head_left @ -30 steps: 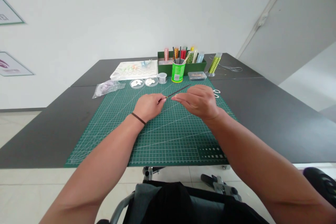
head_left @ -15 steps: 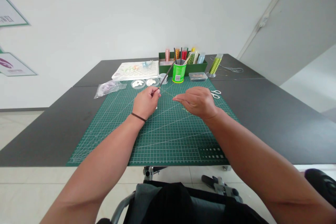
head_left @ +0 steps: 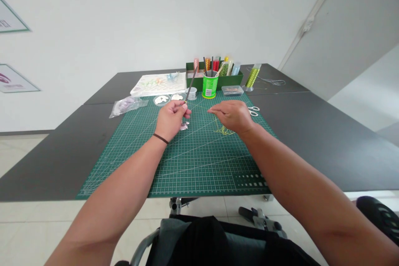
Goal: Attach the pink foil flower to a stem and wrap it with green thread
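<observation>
on the green cutting mat (head_left: 199,170), the left hand (head_left: 170,119) pinches a thin dark rod (head_left: 191,84) upright, while the half-open, empty right hand (head_left: 232,116) hovers free to take the loose yellow-green wire (head_left: 223,131).

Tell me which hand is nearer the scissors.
Right. The right hand is close to the scissors, on their left side. The left hand is much farther left of them, holding a thin dark rod.

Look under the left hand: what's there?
The green cutting mat runs beneath the left hand, and small pale pieces stick out past its edge. Whatever lies directly under the palm is covered.
</observation>
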Demonstrator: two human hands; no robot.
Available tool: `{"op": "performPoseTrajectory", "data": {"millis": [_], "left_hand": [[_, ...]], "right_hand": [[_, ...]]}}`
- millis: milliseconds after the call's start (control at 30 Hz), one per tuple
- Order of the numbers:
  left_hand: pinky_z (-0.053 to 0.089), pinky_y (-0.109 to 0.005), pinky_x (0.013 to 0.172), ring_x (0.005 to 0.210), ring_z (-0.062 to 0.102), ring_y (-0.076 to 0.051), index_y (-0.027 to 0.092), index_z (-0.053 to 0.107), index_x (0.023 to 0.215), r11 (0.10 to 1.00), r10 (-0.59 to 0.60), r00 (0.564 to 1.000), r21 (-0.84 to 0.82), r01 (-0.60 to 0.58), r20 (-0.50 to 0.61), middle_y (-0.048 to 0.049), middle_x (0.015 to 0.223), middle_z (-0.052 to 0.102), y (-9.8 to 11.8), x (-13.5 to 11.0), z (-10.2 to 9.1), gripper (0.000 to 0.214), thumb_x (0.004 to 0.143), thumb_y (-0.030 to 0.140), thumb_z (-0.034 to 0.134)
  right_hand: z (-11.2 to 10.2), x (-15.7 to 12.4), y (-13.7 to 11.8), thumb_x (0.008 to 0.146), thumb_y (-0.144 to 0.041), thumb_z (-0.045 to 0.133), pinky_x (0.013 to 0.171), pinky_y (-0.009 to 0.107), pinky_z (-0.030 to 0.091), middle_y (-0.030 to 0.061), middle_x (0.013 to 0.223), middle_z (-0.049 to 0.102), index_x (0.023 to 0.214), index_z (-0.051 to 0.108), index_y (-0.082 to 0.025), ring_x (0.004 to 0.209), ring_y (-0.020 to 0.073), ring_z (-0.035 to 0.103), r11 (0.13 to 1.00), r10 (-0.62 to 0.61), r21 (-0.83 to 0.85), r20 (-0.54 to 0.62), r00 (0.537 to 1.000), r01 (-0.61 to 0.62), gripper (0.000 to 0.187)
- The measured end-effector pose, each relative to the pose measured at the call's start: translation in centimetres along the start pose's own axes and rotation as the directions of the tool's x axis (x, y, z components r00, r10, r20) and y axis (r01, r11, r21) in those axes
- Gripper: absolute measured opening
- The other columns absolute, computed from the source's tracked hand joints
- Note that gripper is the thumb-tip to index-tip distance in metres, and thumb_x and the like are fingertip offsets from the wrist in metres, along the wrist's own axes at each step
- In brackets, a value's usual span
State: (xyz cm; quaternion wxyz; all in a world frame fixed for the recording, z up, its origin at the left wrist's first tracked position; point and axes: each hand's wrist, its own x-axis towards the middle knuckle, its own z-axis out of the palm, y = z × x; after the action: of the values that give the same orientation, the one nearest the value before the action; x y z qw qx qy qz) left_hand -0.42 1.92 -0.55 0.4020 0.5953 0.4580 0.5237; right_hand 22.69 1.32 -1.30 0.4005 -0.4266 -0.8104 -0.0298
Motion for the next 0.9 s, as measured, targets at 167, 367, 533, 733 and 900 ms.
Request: {"op": "performPoseTrajectory", "data": {"millis": [167,367,533,733,900], "left_hand": [[0.051,-0.025,0.061,0.061,0.068,-0.012,0.015,0.064,0.091,0.995,-0.004,1.000,-0.099,0.007,0.025,-0.0034,0.075,0.076,-0.2,0.0,0.2,0.014,0.087,0.028,0.069],[0.051,-0.025,0.062,0.059,0.066,-0.012,0.015,0.065,0.087,0.976,-0.021,0.998,-0.214,0.034,0.061,-0.0028,0.072,0.075,0.1,-0.3,0.5,0.015,0.084,0.027,0.072],[0.050,-0.024,0.062,0.058,0.065,-0.011,0.014,0.065,0.085,0.959,-0.041,0.992,-0.274,0.072,0.119,-0.0022,0.071,0.074,0.2,-0.5,0.6,0.016,0.083,0.028,0.073],[0.050,-0.023,0.059,0.056,0.065,-0.010,0.014,0.065,0.085,0.920,-0.073,0.962,-0.356,0.167,0.262,-0.0007,0.067,0.072,0.6,-1.0,0.9,0.023,0.077,0.031,0.079],[0.049,-0.022,0.052,0.054,0.064,-0.011,0.015,0.066,0.085,0.892,-0.100,0.865,-0.340,0.296,0.491,-0.0003,0.066,0.072,0.7,-1.9,1.1,0.033,0.073,0.039,0.085]], "right_hand": [[0.4,0.0,0.7,0.098,-0.034,0.062,0.084,0.034,0.057,0.0021,0.091,0.082,0.090,0.082,-0.027,0.089,0.0207,0.077,0.998,-0.015,-0.064,0.007,1.000,0.015,0.023],[0.5,0.1,1.0,0.098,-0.034,0.063,0.084,0.033,0.057,0.0015,0.093,0.082,0.091,0.082,-0.028,0.090,0.0204,0.077,0.996,0.030,-0.083,0.046,0.998,-0.026,0.021],[0.6,0.2,1.1,0.097,-0.032,0.064,0.086,0.036,0.056,0.0024,0.094,0.082,0.090,0.082,-0.028,0.092,0.0226,0.076,0.995,0.079,-0.060,0.061,0.995,-0.075,0.020],[0.7,0.5,1.2,0.093,-0.029,0.068,0.082,0.038,0.055,0.0037,0.092,0.081,0.088,0.082,-0.027,0.091,0.0241,0.075,0.985,0.171,-0.026,0.094,0.981,-0.170,0.015],[0.9,0.7,0.8,0.089,-0.024,0.071,0.081,0.037,0.055,0.0026,0.088,0.080,0.082,0.082,-0.026,0.088,0.0227,0.074,0.963,0.249,0.080,0.108,0.962,-0.258,0.013]]}}
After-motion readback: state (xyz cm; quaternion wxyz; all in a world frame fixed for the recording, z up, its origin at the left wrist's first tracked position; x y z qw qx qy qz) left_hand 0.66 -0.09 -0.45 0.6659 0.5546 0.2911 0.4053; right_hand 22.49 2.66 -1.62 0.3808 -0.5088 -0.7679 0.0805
